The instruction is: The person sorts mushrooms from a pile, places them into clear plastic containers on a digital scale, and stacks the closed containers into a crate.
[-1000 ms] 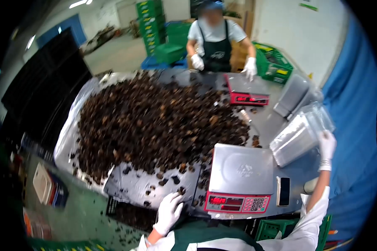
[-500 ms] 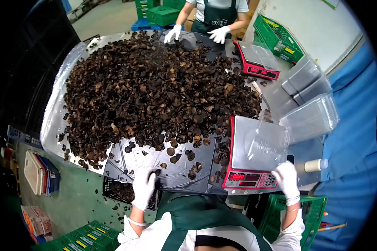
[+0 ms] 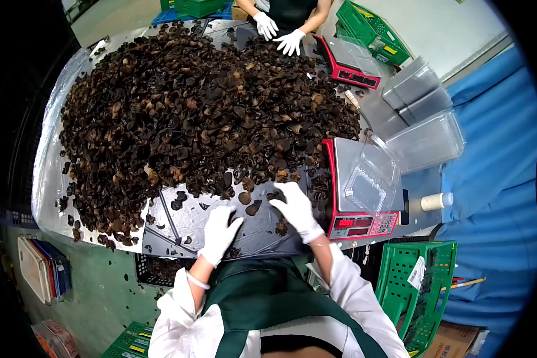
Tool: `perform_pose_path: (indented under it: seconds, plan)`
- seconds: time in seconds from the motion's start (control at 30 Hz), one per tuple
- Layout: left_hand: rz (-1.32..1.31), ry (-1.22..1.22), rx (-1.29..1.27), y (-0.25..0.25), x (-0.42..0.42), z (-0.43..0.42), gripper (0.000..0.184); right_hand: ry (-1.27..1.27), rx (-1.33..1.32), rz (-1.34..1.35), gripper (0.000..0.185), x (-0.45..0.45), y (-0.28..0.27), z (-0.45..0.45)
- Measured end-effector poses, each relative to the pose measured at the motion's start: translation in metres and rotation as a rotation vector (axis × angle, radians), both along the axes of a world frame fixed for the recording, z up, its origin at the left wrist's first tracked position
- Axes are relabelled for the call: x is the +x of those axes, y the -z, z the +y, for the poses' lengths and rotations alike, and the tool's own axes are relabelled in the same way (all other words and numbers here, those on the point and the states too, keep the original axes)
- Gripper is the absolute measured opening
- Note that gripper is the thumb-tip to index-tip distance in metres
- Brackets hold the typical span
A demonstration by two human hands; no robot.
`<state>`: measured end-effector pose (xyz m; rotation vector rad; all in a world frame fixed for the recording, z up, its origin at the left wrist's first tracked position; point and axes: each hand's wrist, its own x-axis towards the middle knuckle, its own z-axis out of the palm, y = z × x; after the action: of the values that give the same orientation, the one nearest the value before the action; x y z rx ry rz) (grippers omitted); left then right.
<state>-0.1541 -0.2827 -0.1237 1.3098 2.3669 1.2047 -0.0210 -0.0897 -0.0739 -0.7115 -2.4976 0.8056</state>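
A wide heap of dark brown wood ear mushrooms [image 3: 209,113] covers most of the metal table. My left hand [image 3: 221,232], in a white glove, is over the near edge with thumb and fingers apart and nothing visible in it. My right hand [image 3: 296,210], gloved too, hovers by the few loose mushrooms [image 3: 253,207] at the heap's near side; its thumb and fingers are spread. Right of it stands a red digital scale [image 3: 361,224] with lit red digits. On its plate rests a see-through plastic box [image 3: 370,182], its lid part tilted up.
Across the table a co-worker's gloved hands [image 3: 289,42] are at the heap, beside a second red scale [image 3: 353,71]. Stacked plastic boxes [image 3: 426,140], a phone [image 3: 404,206] and a white bottle [image 3: 437,201] lie rightward. Green crates [image 3: 414,280] stand below right; a black crate [image 3: 152,269] below left.
My right hand has moved from the scale's keypad left to the loose mushrooms. My left hand has shifted slightly right. The plastic box is now plainly on the plate. The view has shifted.
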Motion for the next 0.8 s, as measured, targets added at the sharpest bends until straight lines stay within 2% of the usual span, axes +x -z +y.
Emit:
perform_pose_path:
  seconds: [0.07,0.1,0.13,0.2,0.23,0.27,0.3,0.33,0.4,0.47,0.5,0.53,0.6,0.73,0.77,0.8]
  plan:
    - [0.101,0.043,0.016,0.002,0.002,0.017,0.041,-0.041,0.188,-0.219,0.034,-0.012,0.024,-0.005]
    - [0.140,0.077,0.002,0.002,0.003,0.024,0.043,-0.019,0.236,-0.131,0.025,-0.015,0.043,0.002]
    - [0.176,0.111,-0.011,0.000,0.003,0.029,0.045,-0.064,0.103,0.053,0.021,-0.011,0.045,0.012]
    - [0.206,0.149,-0.079,0.001,0.003,0.034,0.040,0.076,-0.780,0.033,0.018,0.007,0.036,0.029]
    - [0.219,0.167,-0.090,0.008,0.001,0.035,0.036,0.085,-0.974,0.077,0.022,0.016,0.017,0.034]
    - [0.235,0.183,-0.101,0.012,-0.001,0.035,0.032,0.132,-1.125,0.212,0.016,0.025,0.003,0.033]
    - [0.200,0.175,-0.061,0.008,-0.002,0.033,0.024,0.129,-1.224,0.262,0.015,0.038,0.004,0.037]
    - [0.201,0.173,-0.059,0.008,-0.004,0.031,0.024,0.124,-1.325,0.314,0.014,0.048,0.003,0.038]
    - [0.083,0.142,0.071,0.009,-0.007,0.026,0.022,0.122,-1.172,0.109,0.020,0.061,0.007,0.032]
    - [0.034,0.133,0.083,0.010,-0.010,0.022,0.019,0.170,-0.898,-0.176,0.030,0.058,0.006,0.013]
    - [-0.037,0.144,0.087,0.011,-0.012,0.021,0.018,0.012,-0.366,-0.051,0.047,0.062,0.022,0.004]
    - [-0.110,0.156,0.089,0.011,-0.014,0.020,0.017,-0.012,-0.158,-0.164,0.059,0.060,0.006,-0.008]
    - [-0.214,0.131,0.114,0.010,-0.015,0.019,0.017,-0.038,-0.020,-0.315,0.065,0.060,0.000,-0.025]
    - [-0.261,0.116,0.087,0.007,-0.017,0.019,0.017,-0.066,-0.040,-0.183,0.046,0.066,0.022,-0.017]
    - [-0.261,0.108,0.082,0.006,-0.017,0.019,0.018,-0.082,-0.027,-0.125,0.033,0.067,0.024,-0.016]
    - [-0.255,0.111,0.080,0.003,-0.016,0.020,0.018,-0.079,-0.028,-0.119,0.033,0.066,0.029,-0.012]
